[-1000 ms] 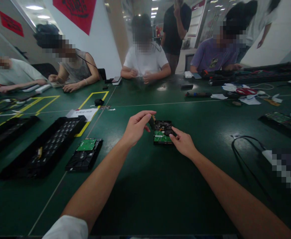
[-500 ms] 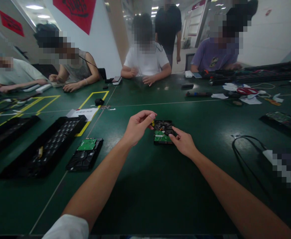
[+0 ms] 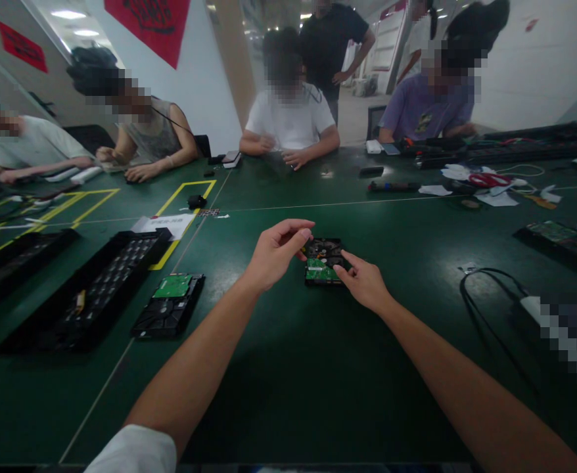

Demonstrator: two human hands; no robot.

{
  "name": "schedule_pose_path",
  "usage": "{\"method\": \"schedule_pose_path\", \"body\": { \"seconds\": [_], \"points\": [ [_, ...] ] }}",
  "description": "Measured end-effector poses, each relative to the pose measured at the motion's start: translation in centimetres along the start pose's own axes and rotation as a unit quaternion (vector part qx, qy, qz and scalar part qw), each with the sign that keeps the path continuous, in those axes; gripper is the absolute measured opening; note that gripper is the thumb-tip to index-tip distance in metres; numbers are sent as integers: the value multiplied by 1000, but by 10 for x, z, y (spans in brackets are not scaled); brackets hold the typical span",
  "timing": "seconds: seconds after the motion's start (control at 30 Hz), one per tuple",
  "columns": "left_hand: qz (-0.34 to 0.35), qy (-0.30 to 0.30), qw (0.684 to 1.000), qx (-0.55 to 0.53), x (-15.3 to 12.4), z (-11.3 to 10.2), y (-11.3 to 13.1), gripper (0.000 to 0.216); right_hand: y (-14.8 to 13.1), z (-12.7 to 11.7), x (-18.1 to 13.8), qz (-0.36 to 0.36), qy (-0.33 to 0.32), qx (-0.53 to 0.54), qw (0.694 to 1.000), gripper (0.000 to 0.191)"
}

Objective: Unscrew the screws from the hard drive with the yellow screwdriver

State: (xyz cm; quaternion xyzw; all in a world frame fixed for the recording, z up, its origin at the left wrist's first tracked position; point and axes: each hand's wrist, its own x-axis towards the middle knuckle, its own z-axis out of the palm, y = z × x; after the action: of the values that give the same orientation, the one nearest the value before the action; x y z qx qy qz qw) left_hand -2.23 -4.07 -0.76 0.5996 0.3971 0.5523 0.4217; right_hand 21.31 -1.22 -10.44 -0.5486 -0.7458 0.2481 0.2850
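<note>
A black hard drive point(image 3: 324, 248) with a green circuit board lies on the green table in front of me. At its right edge, my right hand point(image 3: 366, 281) has thumb and fingers closed on the drive. My left hand point(image 3: 281, 253) is pinched above the drive's left edge, around a small yellow-and-black tool point(image 3: 303, 252) mostly hidden by the fingers. Off to the left rests a second hard drive point(image 3: 167, 306), green board facing up, with neither hand near it.
Long black trays point(image 3: 106, 289) stand at the left beside a paper label point(image 3: 163, 226). Cables point(image 3: 485, 272) and a circuit-board unit point(image 3: 564, 243) lie at the right. Across the table point(image 3: 278, 394), several people sit, with a person in black point(image 3: 335, 49) standing behind.
My left fingertips have shifted slightly, leaving less of the yellow tool visible. The right hand stays on the drive. Behind, the standing person has changed pose and another person has come into view.
</note>
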Motion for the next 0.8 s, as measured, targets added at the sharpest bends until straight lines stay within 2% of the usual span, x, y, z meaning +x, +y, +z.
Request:
{"method": "schedule_pose_path", "body": {
  "seconds": [0.27, 0.53, 0.8],
  "points": [
    [-5, -4, 999, -42, 1, 0, -2, 23, -2, -3, 0, 5, -10, -4, 1000, 66],
    [-15, 0, 999, -33, 1, -2, -2, 26, 2, 0, 1, 0, -8, 4, 1000, 68],
    [-11, -34, 995, -90, 1, 1, -6, 23, 0, -1, 0, -6, -5, 0, 1000, 66]
  ]
}}
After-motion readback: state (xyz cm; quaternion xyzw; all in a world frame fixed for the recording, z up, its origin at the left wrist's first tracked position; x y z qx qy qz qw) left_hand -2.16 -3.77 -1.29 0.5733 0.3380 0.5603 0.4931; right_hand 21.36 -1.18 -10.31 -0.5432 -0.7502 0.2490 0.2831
